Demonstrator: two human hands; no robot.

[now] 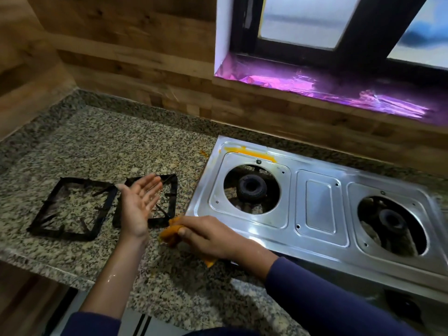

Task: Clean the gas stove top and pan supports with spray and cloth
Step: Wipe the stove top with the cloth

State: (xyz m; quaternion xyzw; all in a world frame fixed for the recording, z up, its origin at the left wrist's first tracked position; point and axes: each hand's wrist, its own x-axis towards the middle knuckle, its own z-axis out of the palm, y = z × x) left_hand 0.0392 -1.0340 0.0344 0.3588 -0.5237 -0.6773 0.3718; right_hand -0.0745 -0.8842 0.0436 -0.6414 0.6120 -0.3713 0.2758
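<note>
A steel two-burner gas stove top (317, 204) lies on the granite counter at the right, with an orange smear (252, 152) along its back left edge. Two black pan supports (70, 209) (167, 202) rest on the counter to its left. My right hand (208, 235) grips an orange cloth (169, 235) at the stove's front left corner. My left hand (138, 204) hovers palm up, fingers straight, above the nearer support, holding nothing. No spray bottle is in view.
The granite counter (97, 146) runs back to a wooden wall. A window sill lined with shiny foil (327, 86) sits above the stove. The counter's front edge drops off at the lower left.
</note>
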